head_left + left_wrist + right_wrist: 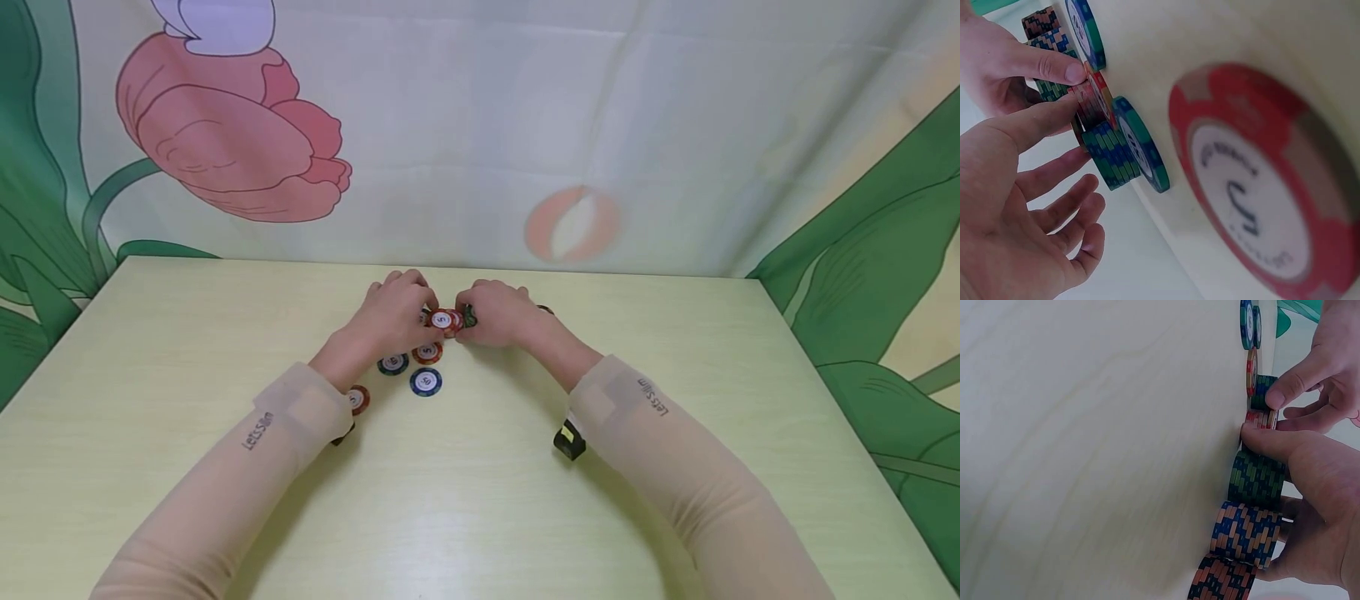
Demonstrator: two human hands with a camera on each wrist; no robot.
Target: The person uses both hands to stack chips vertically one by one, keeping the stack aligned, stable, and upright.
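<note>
My left hand (392, 315) and right hand (495, 313) meet near the far side of the table. Between them they grip a short stack of red poker chips (442, 320). In the right wrist view both thumbs press the edges of these red chips (1261, 419). A blue-green chip stack (1112, 156) stands beside the left fingers. Under the right hand run a green stack (1256, 480), a blue-and-tan stack (1247, 534) and a dark-and-orange stack (1222, 579). From the head, most of these stacks are hidden by the hands.
Loose chips lie flat nearer the body: a blue chip (426, 382), a blue-green chip (393, 364), an orange-red chip (427, 354) and a red chip (359, 399) by the left sleeve. Behind the table's far edge hangs a printed curtain (450, 150).
</note>
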